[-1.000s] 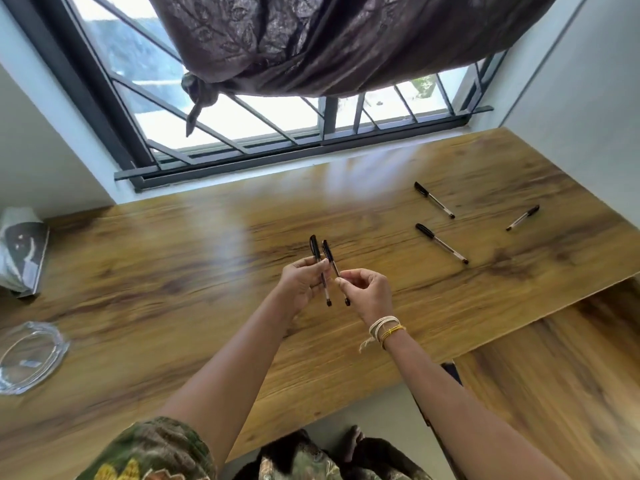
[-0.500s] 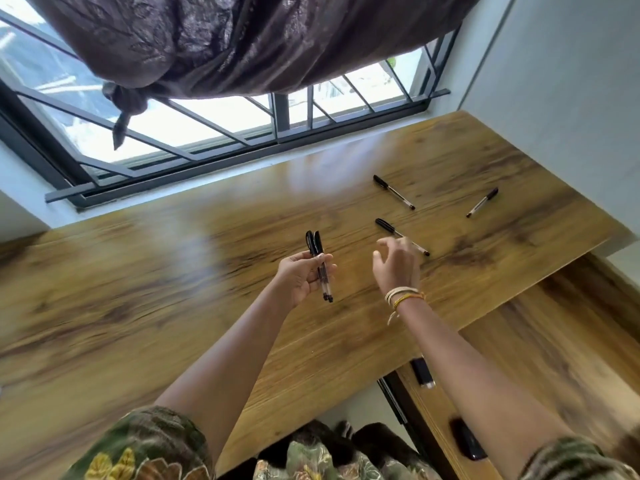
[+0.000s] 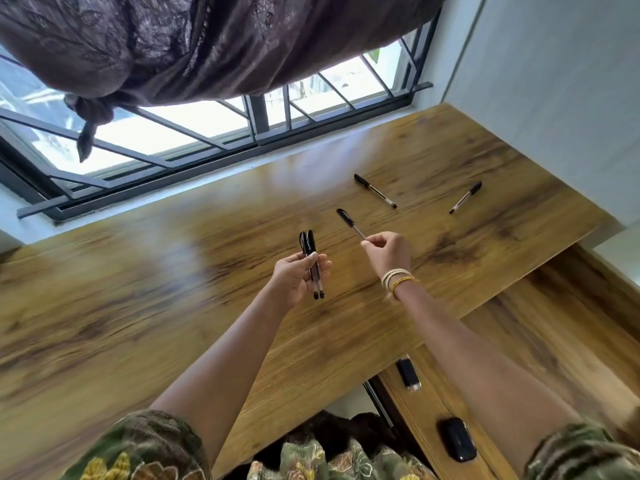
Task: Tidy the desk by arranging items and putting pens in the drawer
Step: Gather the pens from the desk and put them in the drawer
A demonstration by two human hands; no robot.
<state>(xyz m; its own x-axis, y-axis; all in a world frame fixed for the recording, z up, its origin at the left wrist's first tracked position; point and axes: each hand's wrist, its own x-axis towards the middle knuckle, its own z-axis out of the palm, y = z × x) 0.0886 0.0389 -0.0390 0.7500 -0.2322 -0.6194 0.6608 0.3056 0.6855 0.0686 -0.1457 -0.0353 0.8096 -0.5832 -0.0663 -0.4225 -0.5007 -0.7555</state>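
My left hand (image 3: pixel 298 277) holds two black-capped clear pens (image 3: pixel 313 263) upright together above the wooden desk (image 3: pixel 173 306). To its right, my right hand (image 3: pixel 389 252) pinches the tip end of a third pen (image 3: pixel 349 221), whose cap end points up and left over the desk. Two more pens lie loose on the desk at the far right: one (image 3: pixel 374 190) near the middle and another (image 3: pixel 465 197) closer to the wall.
An open wooden drawer (image 3: pixel 491 362) sits low at the right below the desk edge, holding a small black device (image 3: pixel 408 374) and a black case (image 3: pixel 456 439). A barred window (image 3: pixel 221 133) with a dark curtain (image 3: pixel 194 46) runs behind the desk. A wall stands at the right.
My right hand let go of the pens in my left hand, reached right and took hold of the nearest loose pen. The view swung to the right.
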